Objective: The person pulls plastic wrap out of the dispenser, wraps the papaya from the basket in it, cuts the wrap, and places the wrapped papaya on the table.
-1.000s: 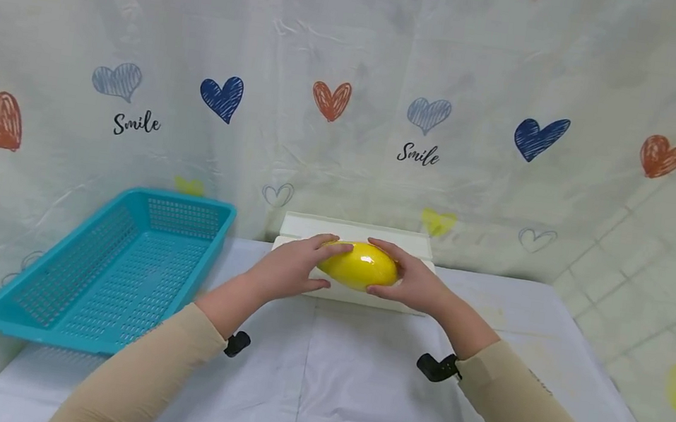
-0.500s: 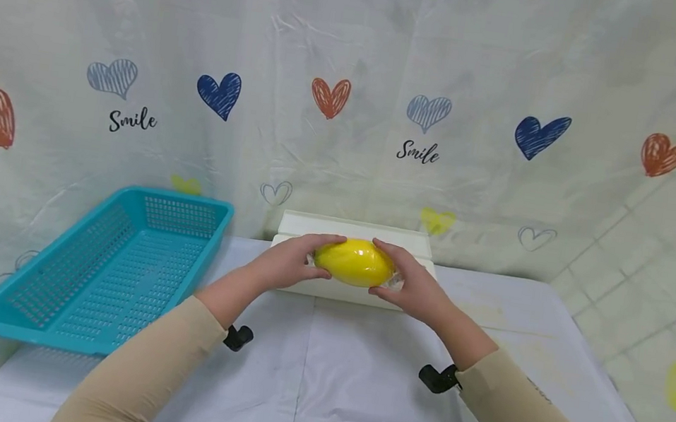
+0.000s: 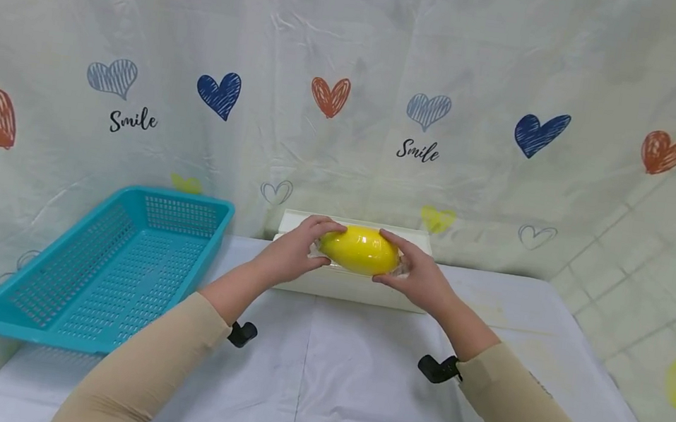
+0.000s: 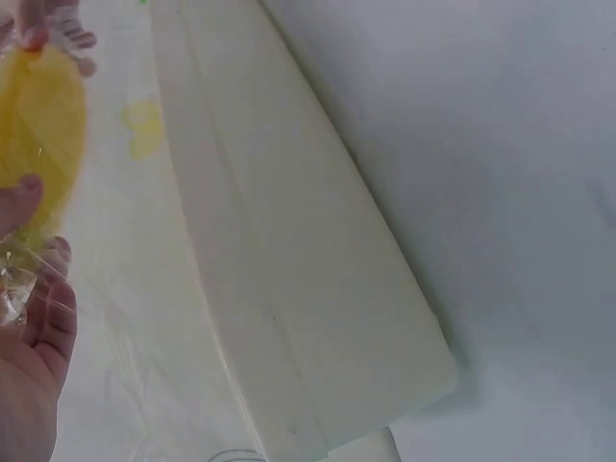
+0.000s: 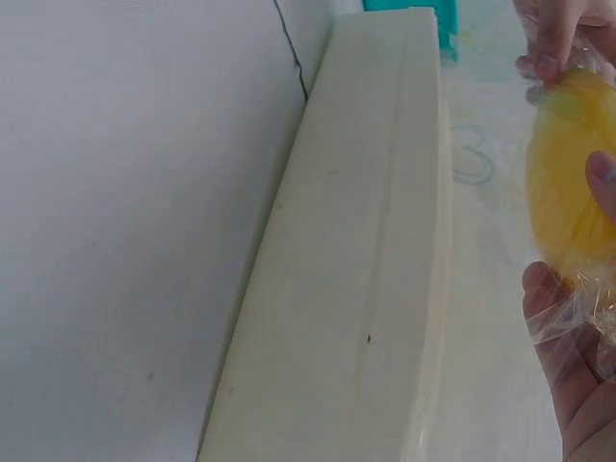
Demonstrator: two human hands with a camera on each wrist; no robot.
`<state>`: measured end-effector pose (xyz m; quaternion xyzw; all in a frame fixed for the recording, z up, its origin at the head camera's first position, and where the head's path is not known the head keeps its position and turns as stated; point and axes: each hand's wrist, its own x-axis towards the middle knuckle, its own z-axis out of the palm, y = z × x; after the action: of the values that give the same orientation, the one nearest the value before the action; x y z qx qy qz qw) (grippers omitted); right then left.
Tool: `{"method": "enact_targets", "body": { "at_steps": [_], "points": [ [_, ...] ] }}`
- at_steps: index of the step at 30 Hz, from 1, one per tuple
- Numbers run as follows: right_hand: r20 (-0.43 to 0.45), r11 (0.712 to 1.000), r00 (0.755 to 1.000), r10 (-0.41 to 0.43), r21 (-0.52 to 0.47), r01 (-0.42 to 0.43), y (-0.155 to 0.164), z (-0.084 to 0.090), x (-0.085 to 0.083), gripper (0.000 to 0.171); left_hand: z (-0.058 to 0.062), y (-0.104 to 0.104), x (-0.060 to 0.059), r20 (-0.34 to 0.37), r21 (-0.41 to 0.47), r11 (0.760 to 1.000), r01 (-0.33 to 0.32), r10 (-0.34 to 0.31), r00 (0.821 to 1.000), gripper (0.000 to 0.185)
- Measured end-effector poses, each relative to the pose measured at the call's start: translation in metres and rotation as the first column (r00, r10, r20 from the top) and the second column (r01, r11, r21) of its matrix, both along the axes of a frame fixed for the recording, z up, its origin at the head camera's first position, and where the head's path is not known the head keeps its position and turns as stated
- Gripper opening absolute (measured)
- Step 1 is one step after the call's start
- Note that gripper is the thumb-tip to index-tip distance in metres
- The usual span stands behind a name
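Both hands hold a glossy yellow oval fruit (image 3: 360,251) in clear plastic wrap, one at each end. In the head view my left hand (image 3: 294,251) grips its left end, thumb below and fingers above. The right hand (image 3: 422,272) grips the opposite end in the same way. Loose plastic (image 4: 14,289) bunches near the left palm, and more film (image 5: 577,313) shows by the right palm. The fruit is raised in front of and above a long white box (image 3: 347,287), not resting on it. Its exact kind cannot be told.
A turquoise perforated basket (image 3: 131,269) stands at the left of the table. White cloth (image 3: 353,384) covers the table. Behind the box hangs a pale curtain (image 3: 373,44) printed with hearts and "Smile".
Both hands have lifted the yellow fruit slightly, so more of the white box's front shows below it. The grip at both ends stays. The basket and box have not moved.
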<state>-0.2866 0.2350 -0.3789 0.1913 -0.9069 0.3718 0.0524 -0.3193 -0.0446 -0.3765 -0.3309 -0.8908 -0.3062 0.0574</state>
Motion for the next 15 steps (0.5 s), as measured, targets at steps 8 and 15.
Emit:
{"method": "enact_targets", "body": {
  "at_steps": [8,15],
  "points": [
    [0.023,1.000,0.999,-0.027,-0.009,0.027,-0.001,0.014,-0.009,0.084,0.017,-0.003,-0.009,0.036,0.020,1.000,-0.005,0.004,0.999,0.062],
    [0.035,1.000,0.999,-0.013,-0.006,0.014,0.002,0.032,-0.019,0.084,0.030,-0.004,-0.013,0.050,0.031,0.999,-0.012,0.010,0.999,0.065]
  ]
}}
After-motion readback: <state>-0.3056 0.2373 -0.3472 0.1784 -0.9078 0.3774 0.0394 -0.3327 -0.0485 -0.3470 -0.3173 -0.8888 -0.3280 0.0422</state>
